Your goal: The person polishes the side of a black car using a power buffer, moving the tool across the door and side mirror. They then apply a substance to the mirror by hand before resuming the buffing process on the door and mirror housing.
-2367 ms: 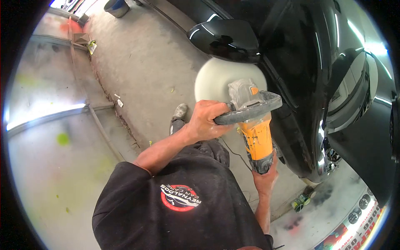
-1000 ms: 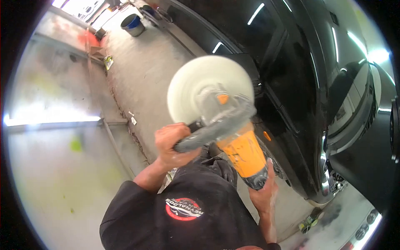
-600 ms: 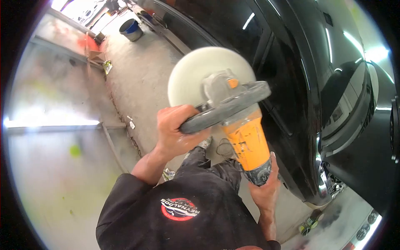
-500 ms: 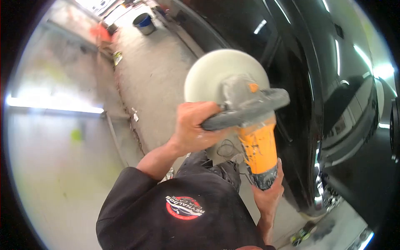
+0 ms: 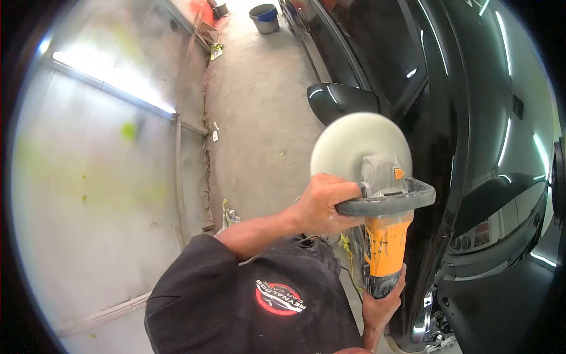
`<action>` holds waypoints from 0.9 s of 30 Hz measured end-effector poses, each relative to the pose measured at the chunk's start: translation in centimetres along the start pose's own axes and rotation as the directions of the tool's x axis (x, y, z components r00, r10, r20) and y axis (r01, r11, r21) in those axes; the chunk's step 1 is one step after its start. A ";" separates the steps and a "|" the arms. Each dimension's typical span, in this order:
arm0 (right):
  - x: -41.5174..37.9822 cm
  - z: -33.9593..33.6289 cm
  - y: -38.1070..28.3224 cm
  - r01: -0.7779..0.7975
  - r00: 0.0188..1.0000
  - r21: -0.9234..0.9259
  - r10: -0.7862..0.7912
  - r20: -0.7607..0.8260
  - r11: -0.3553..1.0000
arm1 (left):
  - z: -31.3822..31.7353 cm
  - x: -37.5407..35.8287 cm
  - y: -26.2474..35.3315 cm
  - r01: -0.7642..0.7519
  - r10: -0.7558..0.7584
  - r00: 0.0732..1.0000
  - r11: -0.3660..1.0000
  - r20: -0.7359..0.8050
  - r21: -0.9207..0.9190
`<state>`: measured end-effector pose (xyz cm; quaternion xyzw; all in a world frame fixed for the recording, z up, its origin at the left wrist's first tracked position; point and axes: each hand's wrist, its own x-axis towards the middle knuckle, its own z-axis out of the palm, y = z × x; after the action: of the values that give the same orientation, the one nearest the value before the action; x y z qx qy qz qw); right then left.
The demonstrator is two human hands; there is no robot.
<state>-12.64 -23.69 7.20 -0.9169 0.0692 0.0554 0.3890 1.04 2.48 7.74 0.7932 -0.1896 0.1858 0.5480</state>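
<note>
A yellow and grey rotary polisher (image 5: 386,245) is held up in front of my torso, scuffed and smeared with residue. Its wide white buffing pad (image 5: 361,144) points away from me, close beside the car. My left hand (image 5: 329,203) is wrapped round the left side of the dark loop handle (image 5: 389,205). Lower down, my right hand (image 5: 383,310) grips the black rear end of the body, its palm side partly hidden. The glossy black car (image 5: 495,118) runs along my right, and its side mirror (image 5: 339,101) juts out just beyond the pad.
A whitish wall (image 5: 106,224) with green smudges and a tube light (image 5: 112,82) runs along my left. A blue and grey bucket (image 5: 264,20) stands far up the concrete floor (image 5: 253,130). Scraps lie along the wall's foot. A yellow-green cord (image 5: 349,251) shows beside the polisher.
The view has shifted, and the polisher now sits further right and lower in it, more upright. The car's mirror has come into view. Both hands keep their hold.
</note>
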 end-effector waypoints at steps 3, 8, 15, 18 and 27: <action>1.7 -0.3 -2.4 0.048 0.998 -0.044 -0.046 0.046 0.998 | -2.1 -0.4 -0.6 0.031 -0.025 0.998 0.995 -0.063 0.090; 4.8 2.1 -4.8 0.099 0.984 -0.067 -0.088 0.155 0.993 | -6.9 -2.5 -2.3 0.202 -0.112 0.946 0.937 -0.304 0.283; 9.5 7.6 -8.6 0.345 0.911 -0.086 -0.312 0.270 0.935 | -13.1 -4.3 -7.6 0.332 -0.208 0.755 0.939 -0.621 0.090; 9.8 8.5 -9.2 0.336 0.909 -0.070 -0.303 0.287 0.939 | -13.7 -4.2 -8.3 0.325 -0.231 0.737 0.945 -0.635 0.034; 5.7 6.9 -6.8 0.167 0.973 0.036 -0.170 0.155 0.985 | -11.1 -1.5 -3.5 0.299 -0.188 0.880 0.932 -0.436 0.203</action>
<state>-6.22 -14.56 6.36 -0.9078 -0.0392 0.0936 0.4069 0.61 14.23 7.85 0.8199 0.0581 0.3005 0.4838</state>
